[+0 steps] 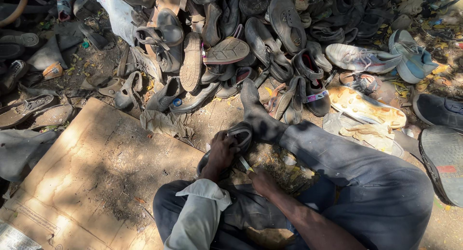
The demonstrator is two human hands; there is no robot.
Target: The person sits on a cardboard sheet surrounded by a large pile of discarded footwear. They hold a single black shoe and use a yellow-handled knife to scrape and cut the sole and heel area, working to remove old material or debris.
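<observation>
I sit on the ground with my right leg stretched toward a heap of worn shoes. My left hand (221,152) grips a dark sandal (237,138) that rests on the ground against my foot (255,112). Just below it my right hand (263,181) is closed around a small light-coloured tool (244,164), whose tip points up at the sandal's edge. My left sleeve is pale and rolled at the wrist. What kind of tool it is cannot be made out.
A big pile of old shoes (231,42) and sandals fills the top. A flat cardboard sheet (91,168) lies at left, a crumpled rag (164,122) beside it. Pale sneakers (361,59) and a yellowish sole (366,108) lie at right.
</observation>
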